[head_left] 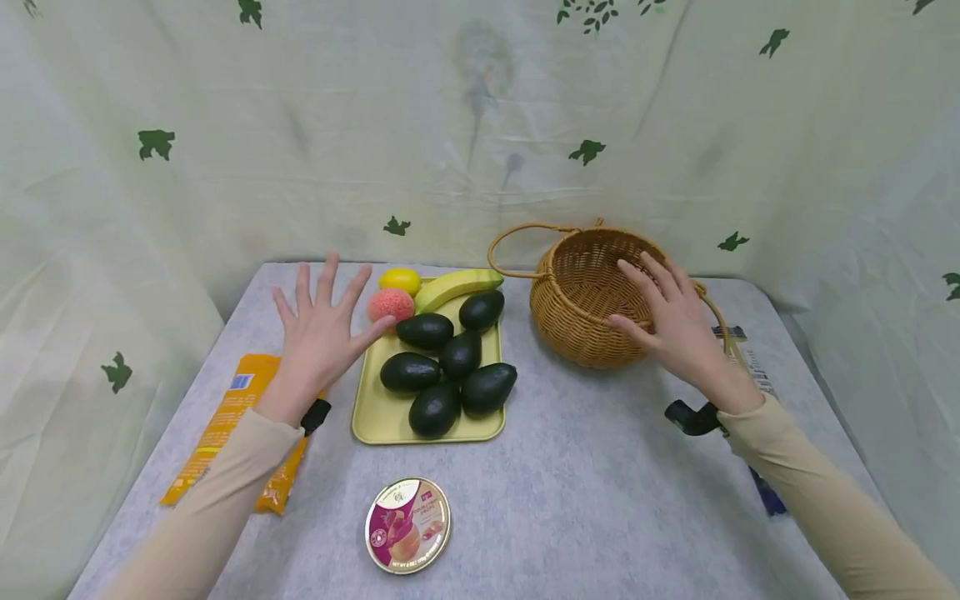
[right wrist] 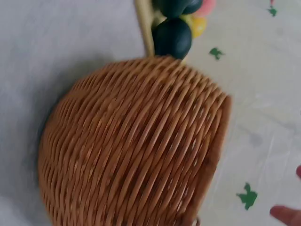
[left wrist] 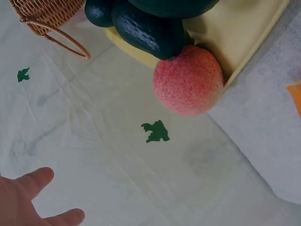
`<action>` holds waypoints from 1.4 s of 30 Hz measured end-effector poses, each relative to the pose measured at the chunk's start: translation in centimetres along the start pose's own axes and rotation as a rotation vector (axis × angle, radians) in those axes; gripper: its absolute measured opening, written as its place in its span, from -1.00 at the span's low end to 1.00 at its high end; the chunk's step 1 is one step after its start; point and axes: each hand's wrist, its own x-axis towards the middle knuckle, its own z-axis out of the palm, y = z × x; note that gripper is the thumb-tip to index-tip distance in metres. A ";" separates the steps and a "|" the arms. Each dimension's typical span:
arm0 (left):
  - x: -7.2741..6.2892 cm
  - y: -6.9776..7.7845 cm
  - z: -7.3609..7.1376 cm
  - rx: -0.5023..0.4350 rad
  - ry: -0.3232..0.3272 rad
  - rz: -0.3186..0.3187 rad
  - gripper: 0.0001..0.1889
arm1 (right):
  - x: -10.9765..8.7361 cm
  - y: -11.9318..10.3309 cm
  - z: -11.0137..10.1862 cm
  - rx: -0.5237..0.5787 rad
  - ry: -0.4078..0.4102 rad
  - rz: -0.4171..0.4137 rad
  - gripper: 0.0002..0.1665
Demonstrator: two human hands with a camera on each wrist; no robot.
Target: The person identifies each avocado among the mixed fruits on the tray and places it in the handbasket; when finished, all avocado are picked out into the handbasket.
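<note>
My left hand is raised with its fingers spread, holding nothing, just left of a yellow tray. On that tray lie several dark green avocados, a banana, a lemon and a pinkish peach. The peach shows large in the left wrist view. My right hand hovers with loosely spread fingers in front of the right side of a wicker basket and grips nothing. The basket's woven wall fills much of the right wrist view.
An orange packet lies partly under my left forearm. A round candy tin sits near the front of the table. Another package is mostly hidden by my right arm. A pale curtain with leaf prints hangs behind.
</note>
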 end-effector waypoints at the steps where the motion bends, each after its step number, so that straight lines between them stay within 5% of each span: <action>1: -0.2 0.0 0.0 -0.009 0.000 0.008 -0.15 | 0.1 -0.2 0.1 0.033 -0.002 -0.026 -0.15; 5: -1.0 0.2 0.0 -0.068 -0.020 0.045 -0.17 | 0.2 -1.3 1.0 0.162 -0.018 -0.132 -0.14; 13: -3.2 0.3 1.1 -0.333 -0.085 0.089 -0.18 | 0.4 -3.4 4.4 0.405 -0.147 -0.281 -0.08; 25: -6.7 -2.1 5.0 -0.695 -0.324 -0.132 -0.02 | 1.7 -5.3 9.7 0.733 -0.465 -0.269 -0.17; 34: -8.7 -3.2 8.3 -0.693 -0.371 -0.154 0.14 | 3.8 -6.2 12.5 0.816 -0.611 -0.374 -0.29; 42: -9.3 -3.2 9.4 -0.665 -0.357 -0.112 0.20 | 4.8 -6.4 14.0 0.714 -0.653 -0.432 -0.45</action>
